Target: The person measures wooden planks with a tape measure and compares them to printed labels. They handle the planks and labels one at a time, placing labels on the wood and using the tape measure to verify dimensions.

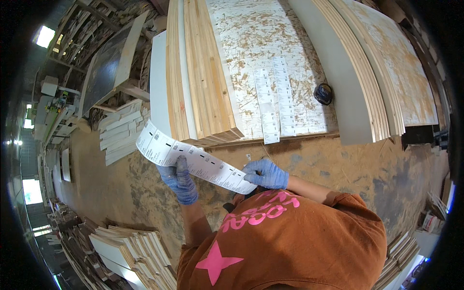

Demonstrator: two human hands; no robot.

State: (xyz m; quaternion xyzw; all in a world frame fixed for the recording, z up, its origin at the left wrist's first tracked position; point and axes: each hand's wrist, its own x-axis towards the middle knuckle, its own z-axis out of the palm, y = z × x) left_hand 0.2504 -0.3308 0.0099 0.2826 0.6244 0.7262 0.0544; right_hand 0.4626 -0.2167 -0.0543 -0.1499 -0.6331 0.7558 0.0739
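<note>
Gripping one label strip (pixel 193 159), two gloved hands: left (pixel 180 180), right (pixel 266 174), both clamped.

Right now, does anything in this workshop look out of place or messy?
Mostly no. One label strip on the board stack hangs past its front edge, beside two others. Sawdust coats the floor. Gloved hands hold another label strip.
</note>
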